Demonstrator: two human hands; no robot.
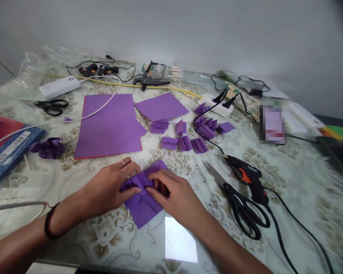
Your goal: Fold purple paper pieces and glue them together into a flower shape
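A creased square of purple paper [144, 207] lies partly folded near the table's front edge, one corner toward me. My left hand [108, 186] grips its left side, thumb on top and fingers along the far edge. On the right side my right hand [174, 190] pinches a raised fold between thumb and forefinger. The remaining fingers of that hand are curled and partly hidden. Beyond the hands are large purple sheets [108, 125] and several small folded purple pieces [184, 143]. A crumpled purple paper [49, 148] sits at the left.
To the right lie large scissors [240, 205] and a hot glue gun [248, 175] with its cord. Farther back are a power strip [215, 105], cutters [150, 80], a white power bank [60, 87] and smaller scissors [53, 105]. A blue packet [17, 144] rests at far left.
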